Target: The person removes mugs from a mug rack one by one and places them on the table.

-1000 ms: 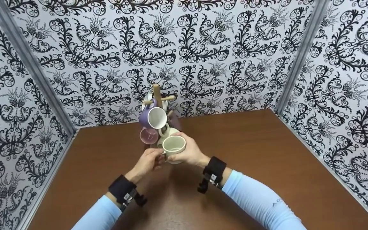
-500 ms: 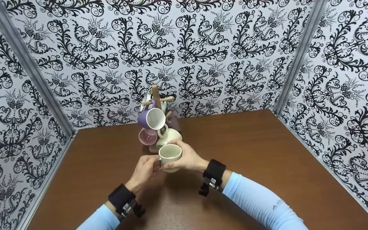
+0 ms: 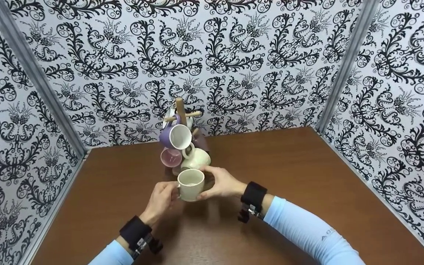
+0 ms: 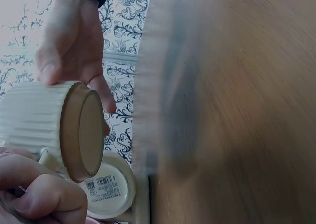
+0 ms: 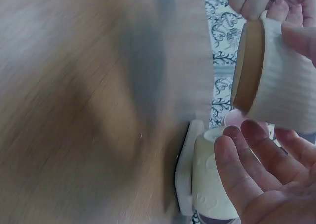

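Observation:
A ribbed cream mug [image 3: 191, 189] with an unglazed tan base [image 4: 74, 130] hangs upright above the table, its opening up. My left hand [image 3: 159, 200] pinches its handle, with the fingers curled in the left wrist view. On the other side my right hand [image 3: 226, 184] is spread around the mug, its thumb near the lower wall and its fingertips by the rim. A gap shows between palm and mug. Just behind, a wooden mug tree [image 3: 180, 106] carries a purple mug [image 3: 165, 137], a pink mug [image 3: 170, 158] and another cream mug [image 3: 200, 158].
A mauve mug [image 3: 199, 141] and a partly hidden white mug [image 3: 169, 113] hang at the back of the mug tree. The brown wooden table [image 3: 289, 176] reaches patterned walls [image 3: 234, 55] at the back and both sides.
Both hands and the cream mug have come down and toward me, away from the mug tree. My right hand's hold has loosened, with its palm now apart from the mug.

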### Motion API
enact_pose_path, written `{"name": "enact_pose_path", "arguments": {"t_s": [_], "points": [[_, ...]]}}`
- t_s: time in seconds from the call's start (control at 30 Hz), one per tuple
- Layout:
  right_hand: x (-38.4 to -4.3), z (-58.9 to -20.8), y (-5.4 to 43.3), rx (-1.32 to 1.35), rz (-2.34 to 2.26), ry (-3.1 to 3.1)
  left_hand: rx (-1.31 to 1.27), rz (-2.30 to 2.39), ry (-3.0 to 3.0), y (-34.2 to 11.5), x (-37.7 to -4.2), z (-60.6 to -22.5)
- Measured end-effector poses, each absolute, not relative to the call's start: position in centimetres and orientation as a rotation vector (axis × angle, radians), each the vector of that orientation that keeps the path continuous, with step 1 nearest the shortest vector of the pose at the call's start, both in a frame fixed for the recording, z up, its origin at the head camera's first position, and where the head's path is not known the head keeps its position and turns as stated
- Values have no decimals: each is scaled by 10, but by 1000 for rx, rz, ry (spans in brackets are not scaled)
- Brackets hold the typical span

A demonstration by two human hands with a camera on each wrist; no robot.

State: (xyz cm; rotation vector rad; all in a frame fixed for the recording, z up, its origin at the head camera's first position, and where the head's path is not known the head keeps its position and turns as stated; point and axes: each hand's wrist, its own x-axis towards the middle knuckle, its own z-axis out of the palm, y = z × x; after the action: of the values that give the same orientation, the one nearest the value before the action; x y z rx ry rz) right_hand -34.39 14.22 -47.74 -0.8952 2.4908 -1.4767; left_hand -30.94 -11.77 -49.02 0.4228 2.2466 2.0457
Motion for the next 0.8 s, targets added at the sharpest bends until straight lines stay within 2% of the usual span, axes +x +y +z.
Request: {"name": "enact_pose_path", "arguments": {"t_s": [0.8], "points": [[-350,-482,181,-894,-1052,2756,265,2134,2381,-156,-309,-492]]}}
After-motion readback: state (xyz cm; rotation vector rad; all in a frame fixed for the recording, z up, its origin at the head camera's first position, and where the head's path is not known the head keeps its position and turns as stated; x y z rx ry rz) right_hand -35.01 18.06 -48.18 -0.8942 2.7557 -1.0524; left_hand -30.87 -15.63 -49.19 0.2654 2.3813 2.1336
